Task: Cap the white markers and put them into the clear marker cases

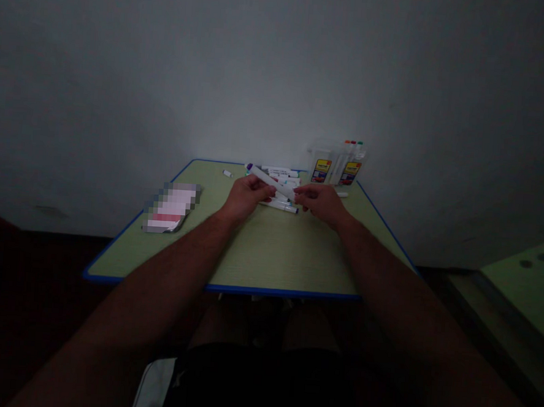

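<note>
Over the far half of the table, both hands hold one white marker with a purple end at its upper left. My left hand grips it around the middle, thumb on the near side. Fingertips of my right hand pinch its lower right end, so that end is partly hidden. Behind and beneath lie several white markers in a loose pile, some with coloured ends. Part of another marker shows just beyond my right hand. A small white cap-like piece lies to the left of the pile.
A clear plastic marker case stands at the back right, with several markers upright in its right part. On the left of the blue-edged table lies a flat, blurred-out object. A wall rises right behind the table.
</note>
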Available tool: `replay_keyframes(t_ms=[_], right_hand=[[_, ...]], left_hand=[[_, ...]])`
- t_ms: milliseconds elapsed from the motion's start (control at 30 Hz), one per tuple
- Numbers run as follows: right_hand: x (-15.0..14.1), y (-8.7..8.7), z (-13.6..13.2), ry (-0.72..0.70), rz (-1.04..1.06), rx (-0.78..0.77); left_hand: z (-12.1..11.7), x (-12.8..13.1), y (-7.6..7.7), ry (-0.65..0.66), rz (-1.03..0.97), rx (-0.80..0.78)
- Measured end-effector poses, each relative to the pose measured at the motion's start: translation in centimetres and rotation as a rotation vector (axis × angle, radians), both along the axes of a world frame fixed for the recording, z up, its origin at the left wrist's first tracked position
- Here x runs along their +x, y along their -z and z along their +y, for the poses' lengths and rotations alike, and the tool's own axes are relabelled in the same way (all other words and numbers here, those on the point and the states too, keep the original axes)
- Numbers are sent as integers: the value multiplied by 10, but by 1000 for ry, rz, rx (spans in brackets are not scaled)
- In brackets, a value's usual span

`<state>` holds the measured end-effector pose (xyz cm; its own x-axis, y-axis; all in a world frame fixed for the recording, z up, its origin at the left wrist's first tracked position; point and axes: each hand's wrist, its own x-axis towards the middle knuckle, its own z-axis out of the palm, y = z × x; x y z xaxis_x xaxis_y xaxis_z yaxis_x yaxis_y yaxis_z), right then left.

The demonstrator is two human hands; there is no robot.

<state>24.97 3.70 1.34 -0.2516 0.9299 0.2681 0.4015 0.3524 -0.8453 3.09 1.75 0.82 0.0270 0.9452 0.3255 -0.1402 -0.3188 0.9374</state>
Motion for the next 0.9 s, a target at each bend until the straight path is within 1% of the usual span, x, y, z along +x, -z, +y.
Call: replay_keyframes(t_ms=[233,400,500,667,800,900], right_hand=[[0,-2,-1,65,61,21],[-1,-3,-1,71,105,22],[-1,-3,-2,63,153,23],[-1,-5,-2,37,200,24],[-2,-6,-3,-3,247,14],[-2,-6,-3,-41,293,0]], left_hand=[[-1,0,-3,-69,9,10],[-1,1,-3,-107,85,20],[0,0,-2,-132,143,19],[-1,-1,0,-97,245,65],[-3,-2,-2,-101,305,81],[-2,-4,-1,-105,354,104]])
